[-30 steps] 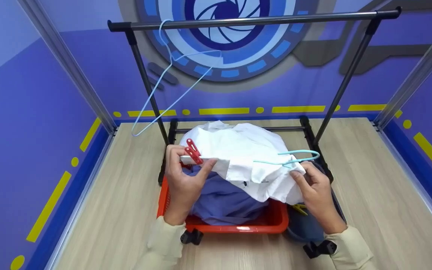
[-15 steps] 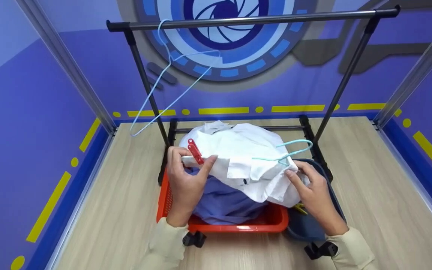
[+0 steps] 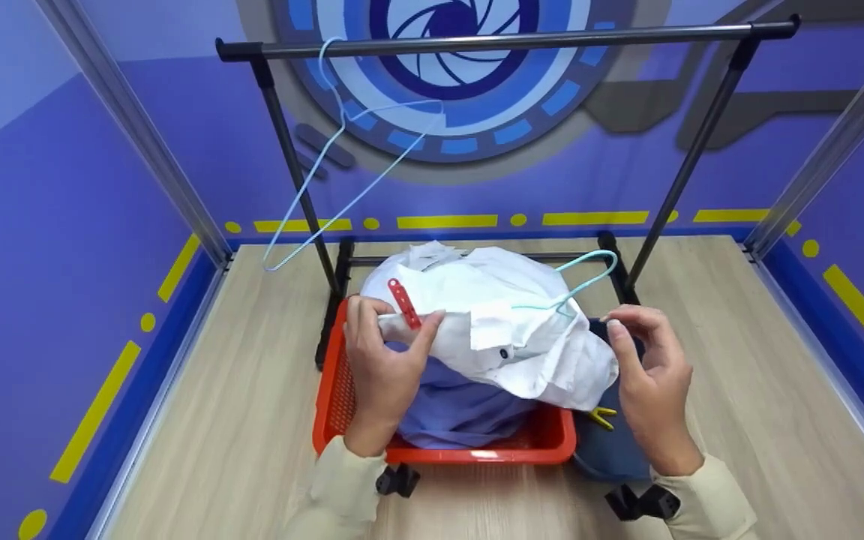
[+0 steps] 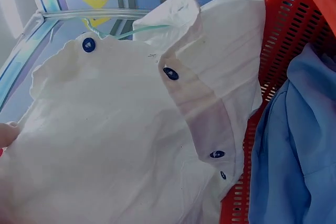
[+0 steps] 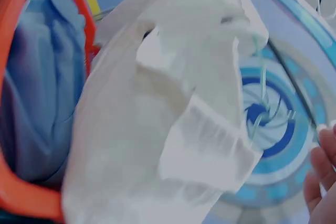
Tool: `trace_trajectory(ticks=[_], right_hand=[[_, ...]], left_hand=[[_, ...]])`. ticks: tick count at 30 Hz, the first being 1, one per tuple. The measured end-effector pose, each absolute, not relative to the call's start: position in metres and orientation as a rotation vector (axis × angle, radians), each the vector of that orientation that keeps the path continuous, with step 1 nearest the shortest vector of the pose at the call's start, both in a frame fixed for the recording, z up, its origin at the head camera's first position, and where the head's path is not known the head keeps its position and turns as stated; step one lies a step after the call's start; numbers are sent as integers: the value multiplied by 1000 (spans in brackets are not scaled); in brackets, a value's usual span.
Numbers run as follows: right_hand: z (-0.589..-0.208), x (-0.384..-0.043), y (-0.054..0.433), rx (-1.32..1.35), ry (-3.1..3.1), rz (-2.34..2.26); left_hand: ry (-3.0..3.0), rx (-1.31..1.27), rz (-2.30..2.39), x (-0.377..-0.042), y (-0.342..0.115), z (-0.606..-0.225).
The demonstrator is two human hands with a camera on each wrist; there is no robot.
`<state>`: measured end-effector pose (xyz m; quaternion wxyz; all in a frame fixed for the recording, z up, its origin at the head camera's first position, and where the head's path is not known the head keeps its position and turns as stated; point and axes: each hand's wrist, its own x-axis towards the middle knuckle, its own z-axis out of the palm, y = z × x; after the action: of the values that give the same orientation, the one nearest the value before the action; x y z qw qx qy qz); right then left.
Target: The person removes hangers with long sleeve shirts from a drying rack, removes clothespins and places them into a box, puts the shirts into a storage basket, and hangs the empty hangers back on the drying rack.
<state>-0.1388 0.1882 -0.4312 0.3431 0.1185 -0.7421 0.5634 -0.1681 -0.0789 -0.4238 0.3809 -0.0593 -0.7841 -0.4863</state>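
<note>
Over the red basket (image 3: 477,455): a white shirt (image 3: 477,292), held up across the far part of the basket, its right end reaching over a dark blue bin (image 3: 612,454); 4 dark buttons show on it in the left wrist view.
Left hand (image 3: 383,375): gripping the shirt's near edge, thumb on the near side.
Red clothespin (image 3: 405,304): upright at that edge, between left thumb and fingers; whether it is clipped on cannot be told.
Right hand (image 3: 653,382): just beside the shirt's right end, apart from the cloth, fingers loosely bent.
Pale green hanger (image 3: 589,282): hook sticking out at the shirt's top, the rest mostly hidden by cloth.
Basket contents: blue-violet cloth (image 3: 462,409), bunched up.
Bin contents: yellow clothespin (image 3: 601,418).
Metal rack (image 3: 507,43): standing behind, 1 pale blue hanger (image 3: 342,118) hooked near the left end of its rail.
Sleeves (image 3: 346,487): cream, black devices at both wrists.
</note>
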Motion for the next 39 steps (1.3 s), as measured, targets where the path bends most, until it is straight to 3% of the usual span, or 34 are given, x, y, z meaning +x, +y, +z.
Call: trace_trajectory(ticks=[11,39], right_hand=[[-409,-145,158,572,-1890,1445],[-384,-168,102,682,-2145,1341]], left_hand=[[-2034,-166,-1166,-165,-74,-425],[-2048,-257,-1093,-164,-76,-425]])
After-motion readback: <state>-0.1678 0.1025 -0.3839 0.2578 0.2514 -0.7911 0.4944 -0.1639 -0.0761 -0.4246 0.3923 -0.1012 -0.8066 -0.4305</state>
